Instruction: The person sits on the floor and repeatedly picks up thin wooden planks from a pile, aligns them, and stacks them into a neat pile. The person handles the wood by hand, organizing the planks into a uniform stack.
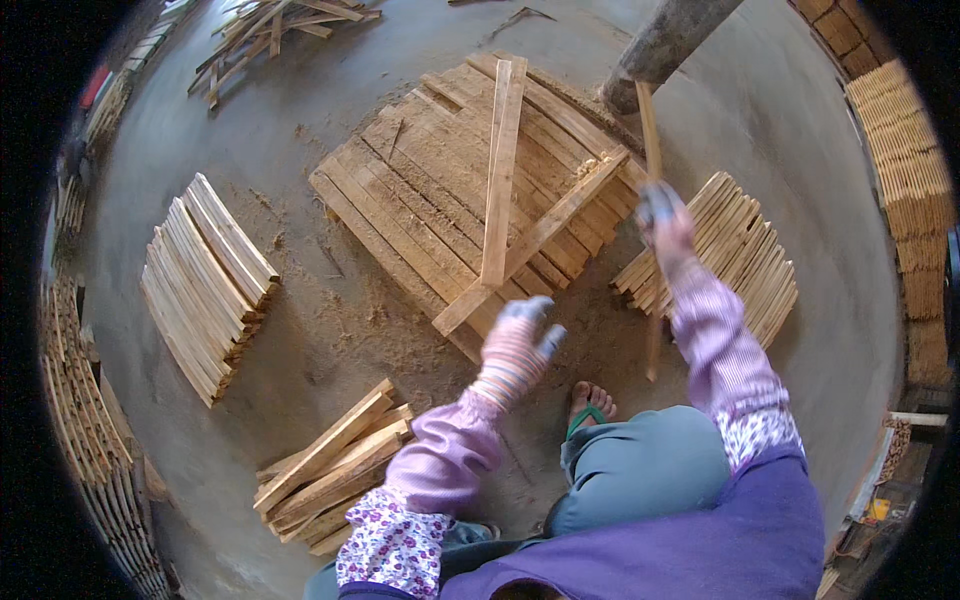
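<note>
R hand (667, 225): gloved fingers (656, 200) closed round a long thin slat (648, 120), gripping it approx mid-length; slat runs from beside the pillar (675, 45) back twd the person. L hand (515, 345), striped glove: fingers part open, thumb apart, released, nr the near corner of the low plank platform (385, 205); can't tell if fingertips touch it. On platform: 2 loose boards, the lengthwise board (505, 170) w/ its near end at the diagonal board (565, 217), plus sawdust (440, 165). Around it on the floor: R stack (740, 245) just beyond/under R forearm, L stack (205, 285) well apart, near pile (335, 475) next to L sleeve, far pile (270, 30) up top.
</note>
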The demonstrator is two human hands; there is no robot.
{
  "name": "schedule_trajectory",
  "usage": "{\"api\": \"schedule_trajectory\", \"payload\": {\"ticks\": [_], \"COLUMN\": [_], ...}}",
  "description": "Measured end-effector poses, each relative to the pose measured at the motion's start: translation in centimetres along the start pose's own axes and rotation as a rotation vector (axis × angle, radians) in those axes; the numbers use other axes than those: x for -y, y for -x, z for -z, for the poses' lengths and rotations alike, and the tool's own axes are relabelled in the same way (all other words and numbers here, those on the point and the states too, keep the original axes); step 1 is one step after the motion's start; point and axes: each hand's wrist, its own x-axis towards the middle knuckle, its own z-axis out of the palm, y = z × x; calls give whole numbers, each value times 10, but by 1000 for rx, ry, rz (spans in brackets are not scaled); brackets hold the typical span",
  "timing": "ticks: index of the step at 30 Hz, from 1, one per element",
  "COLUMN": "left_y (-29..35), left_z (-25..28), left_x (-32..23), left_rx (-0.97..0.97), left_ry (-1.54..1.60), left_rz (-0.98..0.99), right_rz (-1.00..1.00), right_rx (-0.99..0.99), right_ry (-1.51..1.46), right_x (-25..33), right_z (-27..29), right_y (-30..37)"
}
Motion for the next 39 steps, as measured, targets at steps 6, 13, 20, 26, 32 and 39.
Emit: {"api": "schedule_trajectory", "payload": {"ticks": [6,13,20,26,32,39], "left_y": [-84,-114,-72,-37,-36,-32], "left_z": [22,49,108,102,103,99], "left_x": [31,79,101,125,137,49], "left_rx": [-136,90,138,16,30,125], "left_ry": [-506,-43,1176,1047,239,-358], "left_rz": [162,369,565,735,693,127], "right_rz": [-447,-1199,132,244,593,1221], "right_rx": [3,695,668,672,565,463], "right_ry": [492,1253,912,1171,1555,1245], "right_x": [-193,-252,-168,-36,-66,-50], "right_z": [216,338,129,-81,-118,-128], "right_y": [231,382,104,-2,-20,42]}}
